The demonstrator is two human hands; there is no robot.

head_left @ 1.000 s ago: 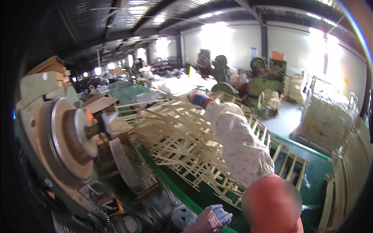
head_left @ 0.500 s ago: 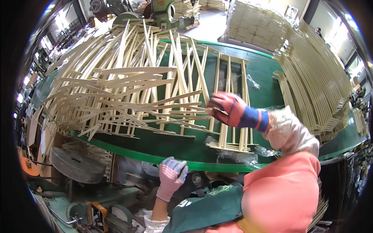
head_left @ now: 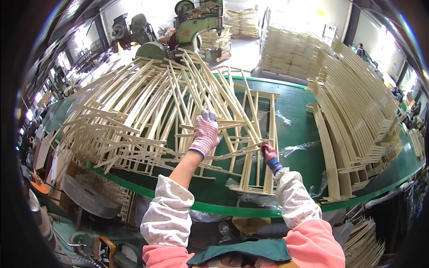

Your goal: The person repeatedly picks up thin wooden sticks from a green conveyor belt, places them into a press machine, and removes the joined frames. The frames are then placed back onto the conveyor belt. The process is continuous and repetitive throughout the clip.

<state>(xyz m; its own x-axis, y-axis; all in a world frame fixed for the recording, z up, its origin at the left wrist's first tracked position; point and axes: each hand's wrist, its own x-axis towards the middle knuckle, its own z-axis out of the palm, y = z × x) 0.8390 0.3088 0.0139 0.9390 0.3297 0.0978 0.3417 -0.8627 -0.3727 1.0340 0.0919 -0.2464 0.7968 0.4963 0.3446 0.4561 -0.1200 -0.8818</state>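
A tangled heap of pale wooden slat frames [head_left: 134, 107] covers the left and middle of the green table [head_left: 295, 129]. My left hand [head_left: 206, 134], in a pink-striped glove with grey fingertips, is closed around a slat of a wooden frame at the heap's right part. In a red and blue glove, my right hand [head_left: 270, 156] grips the end of a slat on the heap's right side. Beneath and beside it, a few frames [head_left: 246, 172] lie lengthwise on plastic film. Their far parts are partly covered by the heap.
Tall neat stacks of wooden frames [head_left: 357, 120] stand on the table's right, with crumpled clear film [head_left: 300, 147] nearby. Behind the table are a green machine [head_left: 196, 29] and a wrapped stack [head_left: 290, 49]. A grey disc-shaped machine part [head_left: 89, 196] sits below the near left edge.
My left hand has come up from below the table's near edge onto the heap and closed on a slat. My right hand has come nearer to me. The heap's right-hand frames have shifted; the view has moved.
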